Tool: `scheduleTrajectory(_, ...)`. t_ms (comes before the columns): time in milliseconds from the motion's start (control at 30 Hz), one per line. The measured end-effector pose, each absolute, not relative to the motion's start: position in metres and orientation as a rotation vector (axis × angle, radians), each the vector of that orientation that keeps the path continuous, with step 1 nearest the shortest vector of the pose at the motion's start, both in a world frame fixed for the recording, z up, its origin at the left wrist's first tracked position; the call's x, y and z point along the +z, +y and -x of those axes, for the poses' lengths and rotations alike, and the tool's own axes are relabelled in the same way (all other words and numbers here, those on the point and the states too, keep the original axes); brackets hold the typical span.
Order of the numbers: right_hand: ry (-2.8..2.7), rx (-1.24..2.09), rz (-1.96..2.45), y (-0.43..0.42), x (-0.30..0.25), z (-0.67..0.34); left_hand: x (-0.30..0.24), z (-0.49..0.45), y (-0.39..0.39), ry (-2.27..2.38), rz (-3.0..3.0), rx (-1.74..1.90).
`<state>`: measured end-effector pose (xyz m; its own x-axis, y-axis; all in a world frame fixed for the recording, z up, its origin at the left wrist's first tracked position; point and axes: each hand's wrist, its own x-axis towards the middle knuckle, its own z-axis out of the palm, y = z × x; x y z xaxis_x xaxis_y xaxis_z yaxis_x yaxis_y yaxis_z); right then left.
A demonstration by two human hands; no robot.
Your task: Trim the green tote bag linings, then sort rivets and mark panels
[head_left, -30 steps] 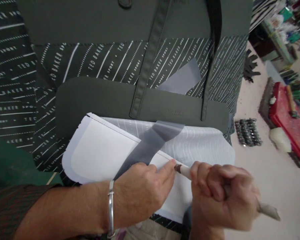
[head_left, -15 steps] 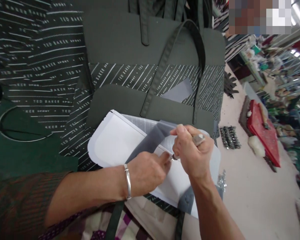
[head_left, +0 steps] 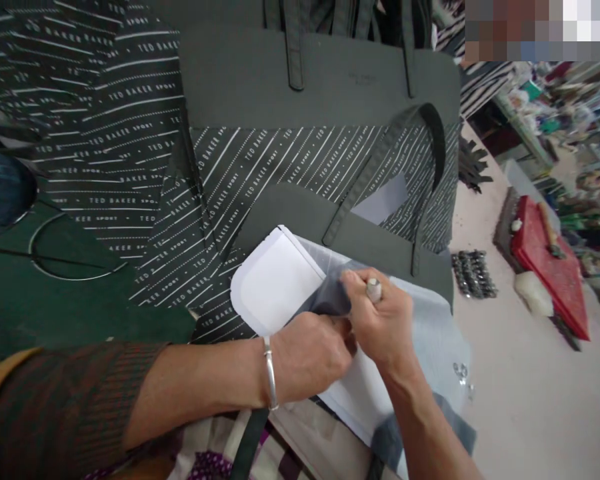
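Note:
My right hand (head_left: pixel 380 320) is closed around a short-handled tool (head_left: pixel 374 290), whose pale rounded butt pokes out at the top of the fist. The tool's tip is hidden. Against it lies my left hand (head_left: pixel 313 353), with a silver bangle at the wrist and its fingers pinched together; what they grip is hidden. Both hands work over a bag piece with a white backing panel (head_left: pixel 275 280) and bluish-grey lining (head_left: pixel 430 320). Its dark grey top band (head_left: pixel 290 207) carries a looped strap handle (head_left: pixel 365 180).
Further dark grey bag pieces (head_left: pixel 230 73) with printed black lining (head_left: pixel 260 153) lie beyond. To the right, small metal fittings (head_left: pixel 474 273) stand in rows beside a red slab (head_left: pixel 550 267) with a brush on it. Clear bits (head_left: pixel 463 373) lie near my right forearm. A metal hoop (head_left: pixel 55 275) is at left.
Both hands have drawn closer together, and the tool stands more upright in my right fist. The bag piece sits turned and further right, its looped handle too. The view has shifted slightly.

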<state>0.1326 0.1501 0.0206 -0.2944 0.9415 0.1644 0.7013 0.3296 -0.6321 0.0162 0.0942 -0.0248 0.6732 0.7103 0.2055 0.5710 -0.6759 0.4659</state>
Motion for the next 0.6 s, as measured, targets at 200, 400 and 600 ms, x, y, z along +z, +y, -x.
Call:
scheduleTrajectory(200,-1.506,0.93,1.404,0.144,0.024,-0.16,-0.016,-0.023,0.092,1.096,-2.515,0.535)
scheduleTrajectory(400,-1.399,1.008,1.411,0.154,0.026,-0.161,-0.015,-0.025,0.094,1.111,-2.586,0.499)
scheduleTrajectory(600,-1.687,0.858,1.501,0.151,0.023,-0.152,-0.021,-0.028,0.093,1.105,-2.595,0.504)
